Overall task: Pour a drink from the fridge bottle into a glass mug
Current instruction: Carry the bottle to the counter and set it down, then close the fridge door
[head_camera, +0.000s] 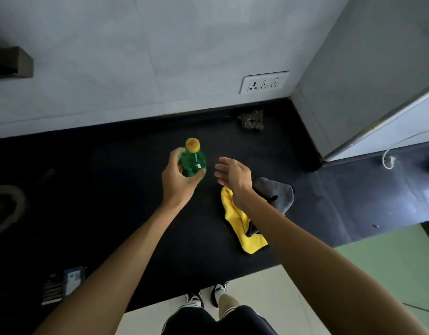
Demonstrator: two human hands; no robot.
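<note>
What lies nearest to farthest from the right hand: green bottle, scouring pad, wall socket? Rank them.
1. Green bottle, just left of the right hand, gripped by the left hand.
2. Scouring pad, behind, by the wall.
3. Wall socket, above it.

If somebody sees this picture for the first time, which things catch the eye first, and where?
First, the green plastic bottle with a yellow cap, gripped by the left hand at the middle of the black countertop. Beside it the right hand is open, holding nothing. To their right, a bright yellow cloth lies touching a grey cloth.
</note>
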